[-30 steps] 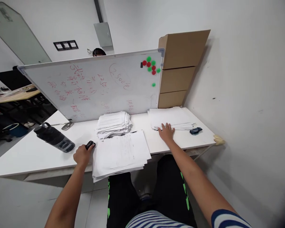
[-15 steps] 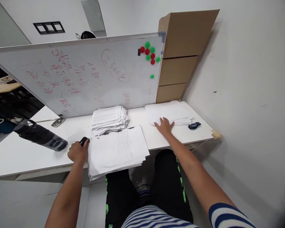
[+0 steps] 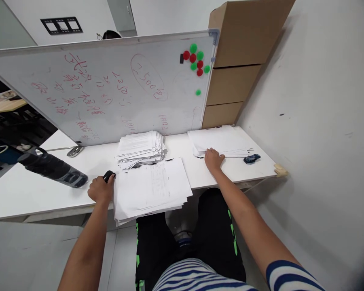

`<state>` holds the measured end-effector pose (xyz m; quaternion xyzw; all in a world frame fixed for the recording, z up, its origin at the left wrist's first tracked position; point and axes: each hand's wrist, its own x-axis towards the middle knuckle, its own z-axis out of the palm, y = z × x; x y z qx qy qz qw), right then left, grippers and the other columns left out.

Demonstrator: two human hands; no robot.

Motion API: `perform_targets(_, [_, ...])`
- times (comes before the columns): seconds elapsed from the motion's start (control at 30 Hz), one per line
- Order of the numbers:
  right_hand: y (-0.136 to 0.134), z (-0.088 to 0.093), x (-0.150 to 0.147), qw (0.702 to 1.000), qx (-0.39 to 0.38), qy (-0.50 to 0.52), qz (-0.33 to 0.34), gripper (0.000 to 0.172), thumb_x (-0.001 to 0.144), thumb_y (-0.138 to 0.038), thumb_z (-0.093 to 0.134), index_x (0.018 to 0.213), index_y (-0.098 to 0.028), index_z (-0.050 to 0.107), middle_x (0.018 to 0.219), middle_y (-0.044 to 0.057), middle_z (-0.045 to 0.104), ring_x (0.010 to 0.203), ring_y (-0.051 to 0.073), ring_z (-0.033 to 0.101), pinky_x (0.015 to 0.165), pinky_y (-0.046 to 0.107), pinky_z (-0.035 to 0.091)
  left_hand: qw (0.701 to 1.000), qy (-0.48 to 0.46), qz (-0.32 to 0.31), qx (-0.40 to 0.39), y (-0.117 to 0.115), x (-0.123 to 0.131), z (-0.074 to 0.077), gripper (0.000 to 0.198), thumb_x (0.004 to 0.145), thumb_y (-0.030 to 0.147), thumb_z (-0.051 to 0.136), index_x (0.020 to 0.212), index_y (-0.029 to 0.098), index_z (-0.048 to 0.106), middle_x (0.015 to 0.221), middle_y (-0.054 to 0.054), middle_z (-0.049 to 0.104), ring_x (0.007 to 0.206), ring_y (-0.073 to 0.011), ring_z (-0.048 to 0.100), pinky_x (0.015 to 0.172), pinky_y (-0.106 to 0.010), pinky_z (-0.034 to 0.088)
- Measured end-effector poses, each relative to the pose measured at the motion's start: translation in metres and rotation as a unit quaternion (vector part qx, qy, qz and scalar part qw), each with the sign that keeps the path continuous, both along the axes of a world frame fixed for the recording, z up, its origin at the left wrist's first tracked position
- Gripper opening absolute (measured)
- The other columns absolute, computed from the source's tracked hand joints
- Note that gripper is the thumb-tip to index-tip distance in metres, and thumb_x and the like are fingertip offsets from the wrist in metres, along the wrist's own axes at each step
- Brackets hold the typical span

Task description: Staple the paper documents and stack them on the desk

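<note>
A blue and white striped shirt (image 3: pixel 194 277) tops black trousers (image 3: pixel 214 232) with green, perhaps printed, side patches (image 3: pixel 235 246).

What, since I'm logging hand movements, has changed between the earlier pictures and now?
The right hand has drawn its spread fingers together at the right paper stack; the view shifted too. The left hand still holds the black object; the bottle and front papers stayed put.

White walls (image 3: pixel 324 101), perhaps tiled floor (image 3: pixel 123 252)
</note>
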<state>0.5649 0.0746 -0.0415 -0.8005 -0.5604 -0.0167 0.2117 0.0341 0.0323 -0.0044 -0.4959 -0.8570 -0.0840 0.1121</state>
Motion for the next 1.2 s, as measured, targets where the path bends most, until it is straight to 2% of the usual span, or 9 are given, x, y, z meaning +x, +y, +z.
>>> perform_targets(0.2, [0.0011, 0.0036, -0.0016, 1.0, -0.007, -0.004, -0.012, 0.049, 0.099, -0.041, 0.037, 0.135, -0.013, 0.055, 0.136, 0.021, 0.058, 0.119, 0.034, 0.049, 0.096, 0.052, 0.031, 1.0, -0.005, 0.001, -0.001, -0.0002, 0.0008, 0.0001, 0.068, 0.09, 0.067, 0.032, 0.109, 0.009, 0.062, 0.106, -0.02, 0.063, 0.098, -0.0346, 0.059, 0.074, -0.039, 0.041])
perform_targets(0.37, [0.0026, 0.0051, -0.0027, 0.999, -0.029, -0.003, -0.021, 0.056, 0.096, -0.05, 0.042, 0.139, -0.016, 0.054, 0.142, 0.02, 0.05, 0.124, 0.035, 0.042, 0.098, 0.052, 0.031, 1.0, 0.001, 0.004, 0.003, -0.0009, 0.0019, 0.0007, 0.067, 0.09, 0.067, 0.033, 0.107, 0.01, 0.062, 0.105, -0.019, 0.063, 0.097, -0.0338, 0.059, 0.075, -0.039, 0.041])
perform_targets(0.53, [0.0045, 0.0007, 0.0013, 0.999, -0.034, 0.024, -0.033, 0.052, 0.096, -0.049, 0.041, 0.139, -0.024, 0.056, 0.151, 0.017, 0.042, 0.138, 0.035, 0.03, 0.108, 0.061, 0.019, 1.0, 0.007, 0.002, 0.006, -0.0016, 0.0026, 0.0007, 0.066, 0.09, 0.068, 0.033, 0.107, 0.01, 0.062, 0.105, -0.019, 0.064, 0.097, -0.0334, 0.059, 0.074, -0.039, 0.041])
perform_targets(0.7, [0.0083, -0.0038, 0.0053, 0.996, -0.041, 0.045, -0.063, 0.048, 0.096, -0.049, 0.042, 0.136, -0.03, 0.06, 0.16, 0.015, 0.03, 0.148, 0.04, 0.013, 0.109, 0.071, 0.008, 1.0, 0.013, 0.004, 0.011, -0.0016, 0.003, 0.0009, 0.066, 0.09, 0.068, 0.034, 0.106, 0.011, 0.062, 0.104, -0.018, 0.064, 0.096, -0.0328, 0.06, 0.073, -0.038, 0.041])
perform_targets(0.83, [0.0095, -0.0047, 0.0068, 0.996, -0.041, 0.046, -0.066, 0.046, 0.1, -0.047, 0.036, 0.136, -0.032, 0.061, 0.16, 0.014, 0.032, 0.148, 0.04, 0.014, 0.108, 0.073, 0.009, 1.0, 0.01, 0.001, 0.011, -0.0015, 0.0026, 0.0005, 0.065, 0.09, 0.067, 0.034, 0.106, 0.01, 0.062, 0.105, -0.019, 0.064, 0.096, -0.0329, 0.06, 0.074, -0.039, 0.042])
perform_targets(1.0, [0.0083, -0.0038, 0.0068, 0.996, -0.045, 0.044, -0.062, 0.052, 0.103, -0.046, 0.023, 0.138, -0.032, 0.059, 0.159, 0.014, 0.033, 0.149, 0.039, 0.017, 0.108, 0.073, 0.012, 1.0, 0.008, 0.001, 0.007, -0.0011, 0.002, 0.0001, 0.066, 0.09, 0.067, 0.033, 0.107, 0.009, 0.062, 0.105, -0.02, 0.063, 0.096, -0.033, 0.059, 0.075, -0.039, 0.042])
perform_targets(1.2, [0.0076, -0.0027, 0.0062, 0.996, -0.052, 0.039, -0.065, 0.054, 0.104, -0.046, 0.021, 0.14, -0.031, 0.057, 0.16, 0.014, 0.032, 0.148, 0.038, 0.017, 0.109, 0.073, 0.012, 1.0, 0.005, 0.002, 0.004, -0.0003, 0.0004, -0.001, 0.066, 0.089, 0.068, 0.033, 0.106, 0.011, 0.062, 0.105, -0.018, 0.063, 0.096, -0.0331, 0.059, 0.074, -0.039, 0.041])
